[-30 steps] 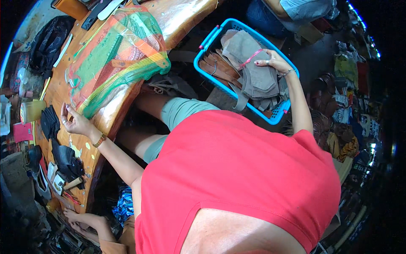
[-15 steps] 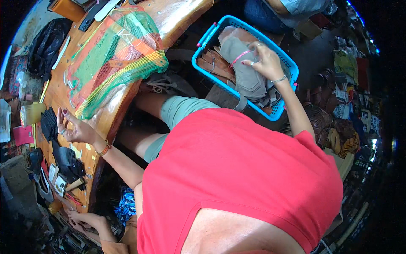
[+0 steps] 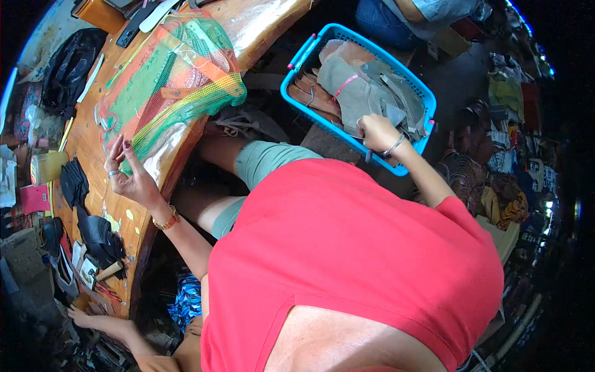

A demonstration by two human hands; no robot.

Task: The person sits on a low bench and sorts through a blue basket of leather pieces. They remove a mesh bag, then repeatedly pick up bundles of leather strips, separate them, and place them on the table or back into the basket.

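Grey cut pieces (image 3: 347, 67): in the blue basket (image 3: 322, 126) to the right, layered in an uneven heap, with a pink band (image 3: 346, 85) across the upper ones. At the far left, a pink packet (image 3: 33, 198) just below a pale yellow container (image 3: 48, 166). Next, along the wooden counter (image 3: 85, 147), a dark bundled cloth (image 3: 73, 62) near the far edge and a stack of black pieces (image 3: 74, 183) lower down. At the lower left, another person's hand (image 3: 82, 318), reaching in beside the counter's near end; a little above, a wooden handle (image 3: 110, 270).

Left hand (image 3: 136, 181): raised at the counter's edge, forearm slanting up and leftward, wrist in a gold-coloured band (image 3: 165, 218). Fingers loosely bent and pointing away from the body, thumb lifted; grip parted, with nothing visible in it. Just beyond, a green, orange and yellow mesh bag (image 3: 186, 74), spread flat on the counter; contact with the fingers impossible to tell.

Farther right, brown pieces (image 3: 315, 98) at the basket's left end, beside the grey heap. Right hand (image 3: 380, 134): over the basket's near rim, elbow bent outward, knuckles up, silver-coloured bracelet (image 3: 394, 146) at the wrist. Grip narrow, fingers curled around a thin dark strip (image 3: 370, 155), mostly hidden by the fist.
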